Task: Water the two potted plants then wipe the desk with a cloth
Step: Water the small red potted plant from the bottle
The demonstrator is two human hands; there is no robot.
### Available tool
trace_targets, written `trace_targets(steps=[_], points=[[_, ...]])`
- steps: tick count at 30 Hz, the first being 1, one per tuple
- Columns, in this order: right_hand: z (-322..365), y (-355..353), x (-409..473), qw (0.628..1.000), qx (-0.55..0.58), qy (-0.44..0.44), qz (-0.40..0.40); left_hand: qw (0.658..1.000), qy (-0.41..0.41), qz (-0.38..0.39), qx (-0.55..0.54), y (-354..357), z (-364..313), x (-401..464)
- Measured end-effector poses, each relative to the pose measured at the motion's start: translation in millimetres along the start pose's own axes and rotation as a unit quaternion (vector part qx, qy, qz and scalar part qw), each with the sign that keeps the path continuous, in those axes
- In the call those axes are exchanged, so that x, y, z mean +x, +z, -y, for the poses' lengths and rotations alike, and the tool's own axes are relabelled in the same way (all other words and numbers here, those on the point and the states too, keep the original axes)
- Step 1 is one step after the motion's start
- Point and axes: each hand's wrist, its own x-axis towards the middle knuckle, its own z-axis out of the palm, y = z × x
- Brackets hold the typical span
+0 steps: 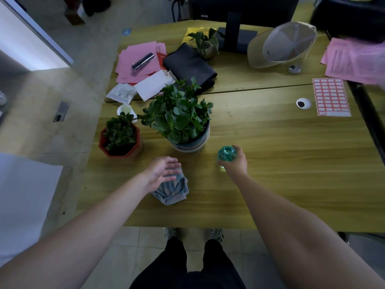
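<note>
Bottle [226,155] gripped by right hand [235,161]; left hand [161,171] spread flat over cloth [171,189].
Cloth judged soft, limp: best bunched at its middle.

Both forearms are bare to the edge of the picture, with no sleeves, watch or rings visible on the left hand [161,171] or the right hand [236,161]. The person wears black trousers [187,265] or shorts; their length cannot be told. The shoes [216,234] are light, patterned and partly hidden under the desk edge.
</note>
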Motion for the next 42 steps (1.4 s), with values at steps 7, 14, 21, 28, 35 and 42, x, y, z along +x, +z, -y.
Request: trace_targets(steps=[7,14,21,28,35,42], points=[[11.6,9.0,-27.2,0.992,-0.065,-0.095,0.045,0.999,-0.009,-0.032,-0.031,-29.4,8.4,-1.4],[45.9,36.7,-56.2,0.963,-0.114,-0.183,0.163,0.996,-0.014,-0.070,-0.051,-69.0,20.1,-1.5],[84.3,84.2,-71.5,0.930,-0.153,-0.247,0.224,0.989,-0.001,-0.116,-0.089,-115.5,23.0,-4.4],[118.6,145.4,-80.3,0.924,-0.183,-0.253,0.221,0.984,0.026,-0.162,-0.067,-184.3,14.8,17.4],[151.3,194.0,-93.0,0.936,-0.199,-0.214,0.197,0.985,0.103,-0.120,0.064,-242.4,-17.7,53.5],[173.2,235.3,-110.1,0.958,-0.188,-0.152,0.154,0.969,0.122,-0.075,0.203,-279.5,-37.3,97.5]])
